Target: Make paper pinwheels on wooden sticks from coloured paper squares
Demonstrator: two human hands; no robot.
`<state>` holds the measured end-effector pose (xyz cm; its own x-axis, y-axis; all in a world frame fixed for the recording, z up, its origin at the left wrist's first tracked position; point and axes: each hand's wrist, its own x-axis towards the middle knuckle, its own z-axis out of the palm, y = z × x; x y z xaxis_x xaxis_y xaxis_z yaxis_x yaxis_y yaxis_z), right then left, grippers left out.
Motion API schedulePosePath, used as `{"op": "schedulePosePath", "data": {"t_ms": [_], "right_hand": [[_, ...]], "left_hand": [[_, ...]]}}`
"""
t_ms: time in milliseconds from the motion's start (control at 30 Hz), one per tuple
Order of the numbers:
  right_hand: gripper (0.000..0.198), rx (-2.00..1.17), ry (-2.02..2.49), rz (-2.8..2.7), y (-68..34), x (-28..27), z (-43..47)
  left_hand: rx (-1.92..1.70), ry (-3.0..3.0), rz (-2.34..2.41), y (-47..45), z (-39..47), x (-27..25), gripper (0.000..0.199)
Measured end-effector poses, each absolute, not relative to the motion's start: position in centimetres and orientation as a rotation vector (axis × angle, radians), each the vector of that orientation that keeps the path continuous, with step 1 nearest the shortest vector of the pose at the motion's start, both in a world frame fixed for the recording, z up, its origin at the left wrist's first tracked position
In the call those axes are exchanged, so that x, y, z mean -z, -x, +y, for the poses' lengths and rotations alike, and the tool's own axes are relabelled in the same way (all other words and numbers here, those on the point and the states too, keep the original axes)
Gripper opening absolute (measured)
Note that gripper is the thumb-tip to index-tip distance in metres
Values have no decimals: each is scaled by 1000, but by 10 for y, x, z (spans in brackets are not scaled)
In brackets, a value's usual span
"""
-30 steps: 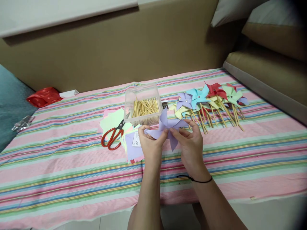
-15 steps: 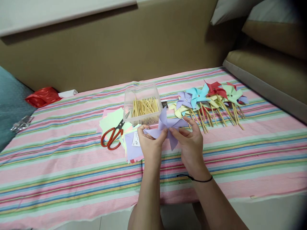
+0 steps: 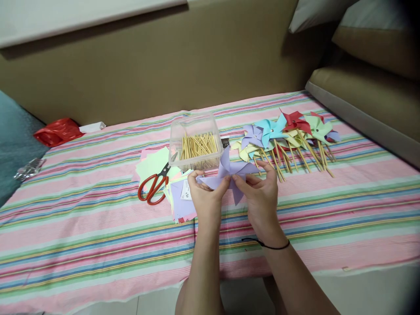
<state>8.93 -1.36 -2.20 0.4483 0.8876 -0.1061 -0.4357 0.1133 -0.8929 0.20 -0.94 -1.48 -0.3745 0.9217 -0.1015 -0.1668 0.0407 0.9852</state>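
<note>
A purple paper pinwheel (image 3: 239,168) is held up between both hands, its blades curled in toward the middle. My left hand (image 3: 207,192) pinches it from the left, thumb near the centre. From the other side my right hand (image 3: 260,192) grips it, with its thumb beside the left thumb and the index finger near a blade tip. The thumbs cover the pinwheel's centre, so whatever fastens it is hidden. Behind it stands a clear plastic box (image 3: 177,124) of wooden sticks (image 3: 198,146). Left of my hands lie red-handled scissors (image 3: 153,189) and coloured paper squares (image 3: 180,210).
Finished pinwheels on sticks (image 3: 288,131) lie heaped at the right. A small dark packet (image 3: 225,143) sits beside the box. At far left are a red plastic bag (image 3: 59,132), a white item (image 3: 92,127) and a clear crinkled packet (image 3: 29,169). A striped cloth (image 3: 98,245) covers the surface.
The right index finger has shifted slightly along the blade. Both hands keep their hold on the purple pinwheel in nearly the same place.
</note>
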Motion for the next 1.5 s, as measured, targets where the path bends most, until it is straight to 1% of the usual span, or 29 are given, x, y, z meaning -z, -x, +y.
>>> {"op": "schedulePosePath", "data": {"t_ms": [233, 833, 933, 1133, 1233, 1333, 1400, 1500], "right_hand": [[73, -1104, 1051, -517, -93, 21, -13], [67, -1104, 1074, -543, -94, 22, -13], [67, -1113, 1074, -573, -99, 21, -12], [67, -1204, 1100, -709, -118, 22, -8], [64, -1234, 1112, -783, -125, 24, -7], [62, -1263, 1138, -855, -127, 26, -7], [63, -1281, 1166, -894, -126, 27, -8], [66, -1298, 1193, -935, -126, 30, -8]], "left_hand": [[-1498, -849, 1395, 0, -8, 18, 61], [-1469, -841, 1344, -2, -10, 10, 60], [-1389, -888, 1314, 4, -10, 8, 61], [-1063, -1000, 1162, 22, -12, 1, 56], [-1067, -948, 1092, 27, -11, 0, 56], [-1086, -936, 1072, 28, -9, 2, 61], [-1080, -953, 1083, 28, -9, 4, 62], [-1080, -1006, 1125, 26, -9, 7, 59]]}}
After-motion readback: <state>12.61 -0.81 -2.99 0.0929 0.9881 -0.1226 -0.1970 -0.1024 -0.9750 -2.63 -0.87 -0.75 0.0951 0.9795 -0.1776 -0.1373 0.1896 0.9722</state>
